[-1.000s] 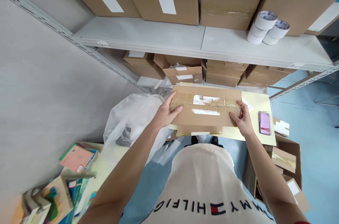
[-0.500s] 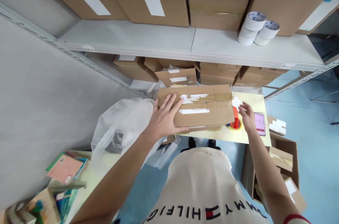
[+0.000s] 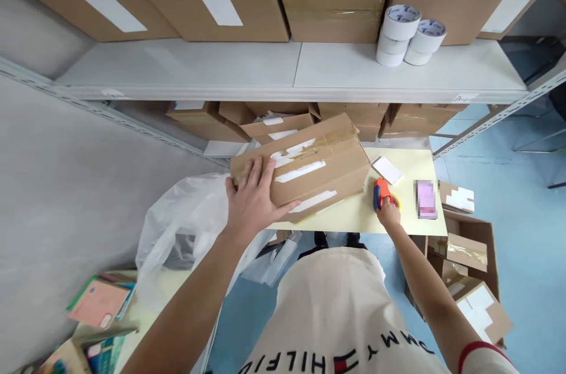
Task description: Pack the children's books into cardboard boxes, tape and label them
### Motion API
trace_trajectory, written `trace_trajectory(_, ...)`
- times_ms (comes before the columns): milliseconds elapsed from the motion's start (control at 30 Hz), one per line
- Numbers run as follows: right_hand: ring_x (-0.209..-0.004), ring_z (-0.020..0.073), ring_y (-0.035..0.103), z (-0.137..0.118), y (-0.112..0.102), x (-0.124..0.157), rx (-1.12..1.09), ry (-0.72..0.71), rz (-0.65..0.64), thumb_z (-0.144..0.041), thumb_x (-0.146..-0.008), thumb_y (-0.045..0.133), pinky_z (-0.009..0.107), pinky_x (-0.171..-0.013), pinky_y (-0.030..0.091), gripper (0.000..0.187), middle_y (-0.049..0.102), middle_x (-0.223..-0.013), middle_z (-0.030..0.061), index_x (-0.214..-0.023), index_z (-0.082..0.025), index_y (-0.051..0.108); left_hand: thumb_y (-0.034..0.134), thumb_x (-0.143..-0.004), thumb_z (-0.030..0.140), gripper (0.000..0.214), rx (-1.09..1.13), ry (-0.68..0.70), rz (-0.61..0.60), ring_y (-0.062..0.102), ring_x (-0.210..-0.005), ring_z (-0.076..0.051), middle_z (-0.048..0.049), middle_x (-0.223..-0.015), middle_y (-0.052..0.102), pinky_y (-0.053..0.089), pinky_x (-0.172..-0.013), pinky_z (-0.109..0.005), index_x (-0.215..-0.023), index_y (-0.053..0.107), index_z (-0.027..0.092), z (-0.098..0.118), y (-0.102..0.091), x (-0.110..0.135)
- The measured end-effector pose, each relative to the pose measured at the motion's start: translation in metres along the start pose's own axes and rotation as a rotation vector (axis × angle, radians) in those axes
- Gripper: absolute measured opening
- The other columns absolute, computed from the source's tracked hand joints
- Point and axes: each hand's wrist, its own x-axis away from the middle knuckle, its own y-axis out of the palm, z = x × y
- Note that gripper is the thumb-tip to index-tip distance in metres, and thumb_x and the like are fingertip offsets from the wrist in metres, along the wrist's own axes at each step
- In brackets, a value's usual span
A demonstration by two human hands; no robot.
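- Cardboard carton [image 3: 321,164] lies slantwise over the pale table [image 3: 340,219], its far end turned towards two o'clock; clock directions below are taken from its middle.
- Left hand [image 3: 253,200] lies at eight o'clock on the carton, fingers apart on the upper face, thumb stretched along the near side.
- Right hand [image 3: 390,213] is at four o'clock, fingers closed around an orange and blue tape dispenser [image 3: 381,191].
- White card [image 3: 387,169] lies at three o'clock, just beyond the dispenser.
- Phone [image 3: 426,199], partly pixelated, lies between three and four.
- Clear plastic bag [image 3: 181,212] bulges between eight and nine.
- White tape rolls [image 3: 400,29] stand at one o'clock on the grey shelf [image 3: 186,67].
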Motion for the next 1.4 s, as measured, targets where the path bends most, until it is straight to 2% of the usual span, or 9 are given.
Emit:
trace_trajectory(233,-0.109,0.0313,0.065,0.022,0.022,0.031,-0.071,0.020,-0.042,-0.032,-0.087,0.063,0.040,-0.089,0.047,0.037,0.068,-0.110,0.0162,-0.119,-0.014,0.057,0.061,-0.078,0.067,0.104,0.016,-0.133,0.026,0.024,-0.148,-0.045,-0.0237,-0.161,0.027,0.019,-0.113,-0.071,-0.158,0.019,0.014,0.046,0.005,-0.019)
trace_trajectory(400,-0.101,0.0283,0.067,0.025,0.012,0.034,-0.199,-0.001,0.026,-0.024,-0.087,0.052,0.038,-0.089,0.046,0.032,0.070,-0.103,0.0167,-0.116,-0.012,0.060,0.063,-0.079,0.064,0.103,0.005,-0.086,0.003,0.023,-0.148,-0.045,-0.0208,-0.162,0.026,0.017,-0.113,-0.071,-0.159,0.018,0.017,0.050,0.007,-0.022)
trace_trajectory(500,-0.090,0.0241,0.066,0.038,-0.027,0.033,-0.327,-0.093,0.127,-0.033,-0.091,0.039,0.034,-0.078,0.049,0.032,0.070,-0.097,0.0104,-0.111,-0.017,0.058,0.064,-0.079,0.061,0.099,0.004,-0.038,0.001,0.025,-0.148,-0.043,-0.0187,-0.162,0.028,0.015,-0.115,-0.069,-0.158,0.022,0.019,0.043,0.009,-0.018)
trace_trajectory(600,-0.070,0.0199,0.055,0.045,-0.093,0.035,-0.742,-0.333,0.454,-0.045,-0.088,0.036,0.030,-0.065,0.046,0.029,0.058,-0.073,0.0016,-0.087,-0.022,0.055,0.068,-0.075,0.060,0.100,0.012,0.030,0.002,0.024,-0.148,-0.043,-0.0166,-0.162,0.029,0.012,-0.117,-0.067,-0.157,0.027,0.020,0.030,0.010,-0.011)
trace_trajectory(733,-0.051,0.0127,0.028,0.012,-0.192,0.054,-1.030,-0.694,0.629,-0.058,-0.085,0.045,0.027,-0.048,0.028,0.043,0.029,-0.054,-0.0051,-0.058,-0.025,0.035,0.070,-0.071,0.059,0.097,0.038,0.186,-0.038,0.024,-0.148,-0.044,-0.0142,-0.162,0.032,0.010,-0.118,-0.066,-0.154,0.035,0.022,0.007,0.016,0.010)
trace_trajectory(867,-0.047,0.0089,0.019,-0.062,-0.238,0.077,-0.861,-0.831,0.309,-0.065,-0.080,0.058,0.026,-0.043,0.018,0.057,0.023,-0.049,-0.0068,-0.052,-0.025,0.029,0.067,-0.074,0.060,0.090,0.083,0.335,-0.056,0.026,-0.147,-0.044,-0.0120,-0.161,0.034,0.011,-0.117,-0.067,-0.152,0.042,0.024,-0.011,0.027,0.031)
trace_trajectory(1033,-0.044,0.0074,0.028,-0.134,-0.230,0.058,-0.671,-0.883,-0.023,-0.073,-0.067,0.068,0.025,-0.042,0.023,0.061,0.035,-0.046,-0.0056,-0.047,-0.022,0.042,0.072,-0.071,0.055,0.088,0.127,0.376,-0.021,0.031,-0.143,-0.042,-0.0123,-0.159,0.038,0.009,-0.118,-0.067,-0.150,0.045,0.027,-0.016,0.027,0.036)
trace_trajectory(1233,-0.053,0.0193,0.059,-0.121,-0.223,0.014,-1.055,-0.658,-0.195,-0.066,-0.070,0.068,0.032,-0.053,0.050,0.043,0.061,-0.054,-0.0005,-0.065,-0.025,0.058,0.082,-0.050,0.069,0.111,0.203,0.104,0.032,0.016,-0.147,-0.053,-0.0198,-0.161,0.027,0.002,-0.111,-0.078,-0.147,0.049,0.026,-0.028,0.028,0.036)
trace_trajectory(1400,-0.075,0.0283,0.072,-0.106,-0.190,0.013,-1.083,-0.513,-0.328,-0.071,-0.069,0.064,0.041,-0.073,0.058,0.047,0.073,-0.069,0.0062,-0.079,-0.024,0.063,0.074,-0.065,0.068,0.116,0.419,-0.364,0.060,0.024,-0.147,-0.049,-0.0265,-0.163,0.016,0.041,-0.105,-0.063,-0.157,0.024,0.018,-0.040,0.056,0.039)
